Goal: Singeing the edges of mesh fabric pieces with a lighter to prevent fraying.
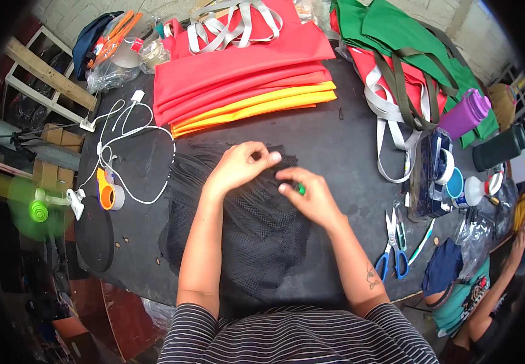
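A heap of black mesh fabric (262, 224) lies gathered in loose folds on the dark table before me. Over its upper edge, my left hand (241, 170) is curled, with thumb and fingers drawn together; whatever they pinch is too small or hidden to make out. Facing it from the right, my right hand (314, 197) has its fingers bent inward around a small green object (300, 188), most of which the hand hides. The fingertips of both hands are a short distance apart, above the bunched mesh.
Folded red and yellow bags (244, 79) are stacked at the back. Green bags (408, 36) lie back right, near a purple bottle (465, 114). Blue-handled scissors (391, 246) lie right; a tape dispenser (111, 193), white cable (135, 197) and small fan (39, 210) are left. Another person's arm (505, 273) shows lower right.
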Demonstrator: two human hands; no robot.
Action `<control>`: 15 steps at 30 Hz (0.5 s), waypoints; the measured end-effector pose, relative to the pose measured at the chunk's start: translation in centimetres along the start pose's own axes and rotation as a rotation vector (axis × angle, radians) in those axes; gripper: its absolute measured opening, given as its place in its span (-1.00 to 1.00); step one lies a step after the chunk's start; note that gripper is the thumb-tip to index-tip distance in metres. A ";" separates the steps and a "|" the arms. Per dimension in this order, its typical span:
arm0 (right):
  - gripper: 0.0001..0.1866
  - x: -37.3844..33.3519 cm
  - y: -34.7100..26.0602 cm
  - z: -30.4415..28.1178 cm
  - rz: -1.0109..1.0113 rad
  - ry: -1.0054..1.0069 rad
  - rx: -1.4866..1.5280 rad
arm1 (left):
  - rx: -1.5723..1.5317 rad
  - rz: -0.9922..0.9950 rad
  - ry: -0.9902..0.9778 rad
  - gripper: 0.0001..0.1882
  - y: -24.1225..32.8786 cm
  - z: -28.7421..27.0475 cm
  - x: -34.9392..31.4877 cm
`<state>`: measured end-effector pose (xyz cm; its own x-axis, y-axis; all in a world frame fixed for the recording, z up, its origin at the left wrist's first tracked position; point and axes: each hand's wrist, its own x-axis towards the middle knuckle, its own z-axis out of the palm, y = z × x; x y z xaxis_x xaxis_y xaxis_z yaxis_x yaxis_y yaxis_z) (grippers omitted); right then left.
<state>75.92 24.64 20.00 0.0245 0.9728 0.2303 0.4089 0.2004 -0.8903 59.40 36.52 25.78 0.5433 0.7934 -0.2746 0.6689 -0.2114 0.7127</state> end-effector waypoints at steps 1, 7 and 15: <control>-0.74 -0.4 -1.4 0.4 0.015 -0.033 0.036 | 0.108 0.124 0.150 -0.57 -0.8 0.4 0.7; -0.66 -1.4 -2.9 -0.2 -0.030 -0.184 -0.011 | 0.448 -0.036 0.108 -0.64 -0.8 2.3 2.1; -0.59 1.3 1.5 -1.0 0.248 0.243 0.302 | 0.106 0.083 0.300 -0.68 -2.0 1.8 1.6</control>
<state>77.46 26.04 19.35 0.3158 0.9476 0.0493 0.0800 0.0252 -0.9965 59.87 37.18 22.78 0.4351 0.9004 -0.0049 0.6862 -0.3280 0.6493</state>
